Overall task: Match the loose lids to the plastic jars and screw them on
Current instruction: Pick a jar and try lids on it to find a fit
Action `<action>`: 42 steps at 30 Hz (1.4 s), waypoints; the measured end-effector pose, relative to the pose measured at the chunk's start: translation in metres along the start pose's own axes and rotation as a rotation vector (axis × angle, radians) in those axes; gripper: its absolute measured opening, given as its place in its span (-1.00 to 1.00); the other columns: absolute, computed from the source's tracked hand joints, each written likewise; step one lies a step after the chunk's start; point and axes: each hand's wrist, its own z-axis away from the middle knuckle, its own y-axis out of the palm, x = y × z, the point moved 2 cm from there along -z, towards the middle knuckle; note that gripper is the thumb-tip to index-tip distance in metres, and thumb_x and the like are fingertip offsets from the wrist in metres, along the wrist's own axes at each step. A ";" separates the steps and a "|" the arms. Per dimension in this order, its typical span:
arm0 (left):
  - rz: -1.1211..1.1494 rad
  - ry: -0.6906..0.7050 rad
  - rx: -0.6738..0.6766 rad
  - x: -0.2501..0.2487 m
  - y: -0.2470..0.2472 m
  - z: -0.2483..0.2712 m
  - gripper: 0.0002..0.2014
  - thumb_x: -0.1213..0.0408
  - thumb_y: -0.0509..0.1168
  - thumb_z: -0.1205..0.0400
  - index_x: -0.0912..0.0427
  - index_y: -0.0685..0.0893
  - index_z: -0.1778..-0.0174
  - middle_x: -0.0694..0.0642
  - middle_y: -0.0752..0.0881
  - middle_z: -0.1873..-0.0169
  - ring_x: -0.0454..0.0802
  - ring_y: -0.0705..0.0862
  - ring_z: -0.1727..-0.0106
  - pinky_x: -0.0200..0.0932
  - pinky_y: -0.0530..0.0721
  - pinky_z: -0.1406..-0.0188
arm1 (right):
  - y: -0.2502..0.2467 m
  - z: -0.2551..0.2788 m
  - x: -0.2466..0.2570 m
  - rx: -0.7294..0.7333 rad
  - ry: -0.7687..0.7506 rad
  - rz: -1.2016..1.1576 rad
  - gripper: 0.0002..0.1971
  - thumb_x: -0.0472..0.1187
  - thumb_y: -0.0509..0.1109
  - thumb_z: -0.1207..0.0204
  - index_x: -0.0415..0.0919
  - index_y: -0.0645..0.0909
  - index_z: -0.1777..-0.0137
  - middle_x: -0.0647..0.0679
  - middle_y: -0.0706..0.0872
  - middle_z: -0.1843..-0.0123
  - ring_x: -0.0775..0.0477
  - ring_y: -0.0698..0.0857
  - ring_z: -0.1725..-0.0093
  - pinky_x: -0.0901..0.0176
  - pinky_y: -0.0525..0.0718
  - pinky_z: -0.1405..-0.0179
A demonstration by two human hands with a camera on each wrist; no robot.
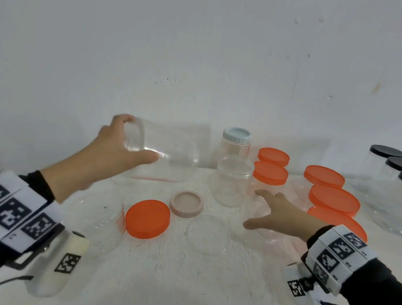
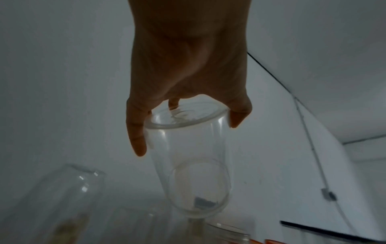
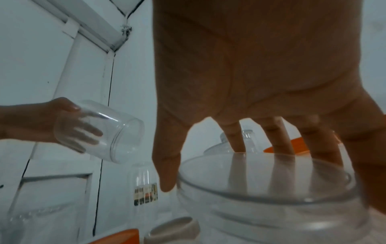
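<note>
My left hand (image 1: 138,140) holds a clear lidless jar (image 1: 171,154) in the air at the back left. It grips the base end, and the jar is tilted with its mouth toward the right (image 3: 117,132). My right hand (image 1: 254,209) hovers with spread, fairly straight fingers over the mouth of an open clear jar (image 1: 270,237). In the right wrist view its thumb lies beside the rim (image 3: 271,206) and its fingers reach down past the far side. An orange lid (image 1: 148,218), a pink lid (image 1: 186,203) and a clear lid (image 1: 209,234) lie loose on the white table (image 1: 185,283).
Another open jar (image 1: 103,224) stands at the front left. A blue-lidded jar (image 1: 236,140) and a clear-lidded jar (image 1: 234,179) stand mid-back. Several orange-lidded jars (image 1: 333,199) crowd the right, with black-lidded jars (image 1: 401,165) at the far right. A wall rises right behind the table.
</note>
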 end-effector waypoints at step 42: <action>0.154 -0.141 0.628 0.054 0.130 0.064 0.19 -0.01 0.66 -0.27 -0.24 -0.07 -0.64 -0.20 0.26 -0.42 -0.12 0.34 -0.38 -0.28 0.40 -0.19 | -0.023 0.028 0.053 0.059 -0.216 -0.264 -0.06 0.21 0.64 -0.19 0.34 0.22 -0.55 0.10 0.45 -0.35 0.01 0.61 -0.22 0.06 0.68 -0.08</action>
